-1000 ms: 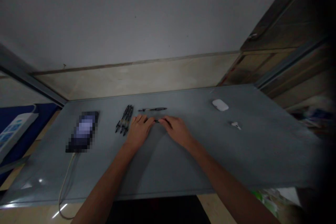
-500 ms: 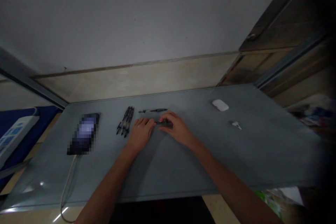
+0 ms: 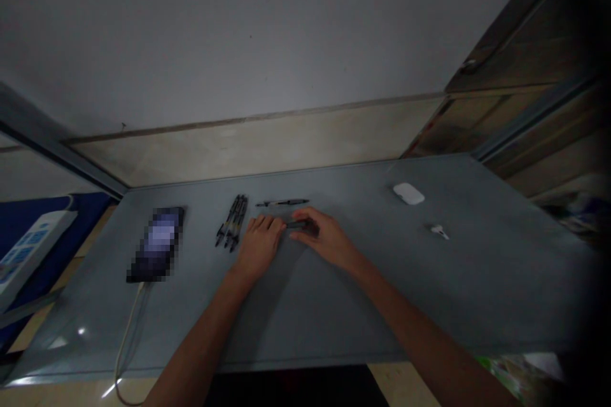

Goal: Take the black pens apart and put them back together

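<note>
Pen (image 3: pixel 296 224): centre stage, crosswise between both hands, over the table (image 3: pixel 296 324).
Left hand (image 3: pixel 260 243): pinching one end, seemingly to steady it.
Right hand (image 3: pixel 330 240): fingers curved round the other end; gripping or loose, can't tell.
Bundle (image 3: pixel 232 222): pens side by side, apparently kept together.
Writing: strip (image 3: pixel 35 243) has blue print, unreadable.

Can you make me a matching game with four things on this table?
1. phone
2. group of pens
3. lone pen
4. earbud case

A. just beyond the left hand and right hand, by itself
B. white, with rounded corners
C. has a pale cable at its near end
D. side by side, close to the left hand

Pairs: 1-C, 2-D, 3-A, 4-B
</note>
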A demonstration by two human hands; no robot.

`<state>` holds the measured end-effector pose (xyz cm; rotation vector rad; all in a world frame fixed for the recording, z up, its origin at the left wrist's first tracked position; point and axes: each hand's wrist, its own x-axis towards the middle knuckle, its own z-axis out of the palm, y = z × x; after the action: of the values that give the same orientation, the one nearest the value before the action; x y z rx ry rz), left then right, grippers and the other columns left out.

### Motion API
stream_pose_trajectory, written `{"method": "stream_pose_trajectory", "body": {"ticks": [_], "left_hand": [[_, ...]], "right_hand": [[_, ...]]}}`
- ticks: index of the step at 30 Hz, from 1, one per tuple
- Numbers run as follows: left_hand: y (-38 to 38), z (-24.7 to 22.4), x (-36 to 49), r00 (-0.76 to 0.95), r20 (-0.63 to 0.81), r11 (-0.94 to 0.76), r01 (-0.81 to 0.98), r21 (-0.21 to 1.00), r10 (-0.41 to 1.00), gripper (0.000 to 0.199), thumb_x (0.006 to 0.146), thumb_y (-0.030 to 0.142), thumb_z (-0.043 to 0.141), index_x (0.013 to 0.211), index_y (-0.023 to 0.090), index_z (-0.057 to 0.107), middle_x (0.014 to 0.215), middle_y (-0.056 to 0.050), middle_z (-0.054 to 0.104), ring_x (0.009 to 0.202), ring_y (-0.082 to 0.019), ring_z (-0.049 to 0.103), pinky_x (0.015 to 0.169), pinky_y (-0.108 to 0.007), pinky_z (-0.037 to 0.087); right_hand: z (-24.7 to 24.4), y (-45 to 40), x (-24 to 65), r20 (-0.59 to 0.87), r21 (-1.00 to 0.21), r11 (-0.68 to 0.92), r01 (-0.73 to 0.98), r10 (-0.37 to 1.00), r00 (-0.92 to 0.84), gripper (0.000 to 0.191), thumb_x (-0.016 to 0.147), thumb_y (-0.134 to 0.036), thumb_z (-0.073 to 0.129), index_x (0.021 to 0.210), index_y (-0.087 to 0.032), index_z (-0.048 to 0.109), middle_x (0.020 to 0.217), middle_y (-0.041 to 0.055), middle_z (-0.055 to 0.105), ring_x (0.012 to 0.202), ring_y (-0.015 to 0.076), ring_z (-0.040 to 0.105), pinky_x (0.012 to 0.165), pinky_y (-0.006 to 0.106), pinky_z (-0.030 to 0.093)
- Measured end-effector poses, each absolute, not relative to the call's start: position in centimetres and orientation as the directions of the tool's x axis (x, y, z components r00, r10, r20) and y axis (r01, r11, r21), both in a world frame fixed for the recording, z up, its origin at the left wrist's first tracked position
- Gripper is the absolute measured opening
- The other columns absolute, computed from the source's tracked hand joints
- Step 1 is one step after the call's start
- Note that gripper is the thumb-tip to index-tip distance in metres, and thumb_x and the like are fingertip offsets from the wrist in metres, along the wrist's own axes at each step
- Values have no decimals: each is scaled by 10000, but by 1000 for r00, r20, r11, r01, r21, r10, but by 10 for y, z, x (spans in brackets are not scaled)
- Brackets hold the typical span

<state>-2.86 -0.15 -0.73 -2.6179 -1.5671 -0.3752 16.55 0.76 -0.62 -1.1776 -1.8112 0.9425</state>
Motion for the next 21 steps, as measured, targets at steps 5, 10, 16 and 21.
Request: {"method": "stream_pose_trajectory", "body": {"ticks": [5,10,16,21], "left_hand": [[-5,-2,-25,478,211,-508,852,124,853,340,1055,320,332,988,170,629,945,-86,674,944,-242,613,851,-378,461],[-7,0,-23,459,176,-490,843,223,871,335,1041,391,389,1212,190,594,1024,-85,689,966,-245,639,860,-373,490],[-5,-3,-25,471,190,-503,843,190,861,286,1043,327,398,1204,219,608,1021,-73,687,954,-228,638,855,-361,492],[-4,-5,-26,503,210,-534,834,137,839,261,1036,295,419,1162,209,630,1035,-76,672,1005,-242,612,899,-392,476]], "right_hand": [[-5,7,167,135,-863,272,427,936,-324,238,980,-304,518,898,-195,713,757,25,717,670,162,650,662,279,491],[-5,10,171,207,-899,298,321,935,-287,174,886,-193,624,1038,-207,706,994,57,750,903,190,695,823,321,529],[-3,9,171,156,-912,250,326,944,-290,178,910,-306,635,1043,-207,699,936,50,746,817,180,693,751,300,535],[-5,10,170,127,-860,275,429,931,-341,276,975,-317,526,787,-198,691,688,7,688,631,158,637,650,277,495]]}}
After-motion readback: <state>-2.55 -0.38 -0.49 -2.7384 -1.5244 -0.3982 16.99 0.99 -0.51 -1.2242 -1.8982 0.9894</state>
